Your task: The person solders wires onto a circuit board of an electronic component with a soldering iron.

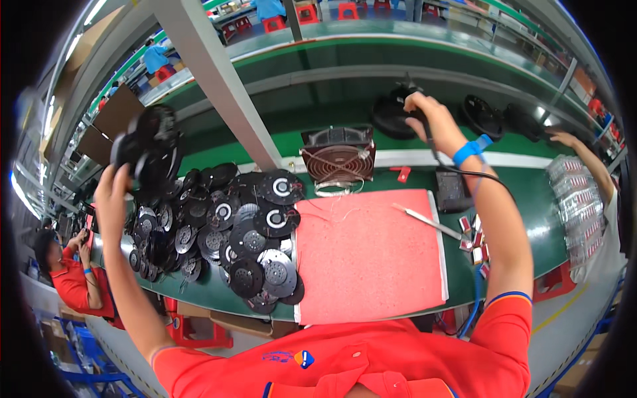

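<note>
My left hand point(113, 189) is raised at the left, blurred, its fingers closed on black round housings point(151, 149) above a heap of parts. Over the far side of the bench, my right hand point(434, 119) has its fingers bent round a dark piece at the edge of a black round housing point(391, 116); the exact grip is partly hidden. A blue strap point(472, 151) circles my right wrist, and a black cable runs across the forearm. Many black and silver discs with thin wires point(249, 239) lie heaped beside a pink mat point(368, 259).
A brown-grilled fan point(338, 159) stands behind the mat. A white pen-shaped tool point(428, 221) lies over its right edge, near small red-and-white pieces point(474, 242) and a black box point(453, 191). Clear plastic trays point(576, 205) sit at right by a co-worker's arm point(594, 166). A grey post point(219, 83) rises behind.
</note>
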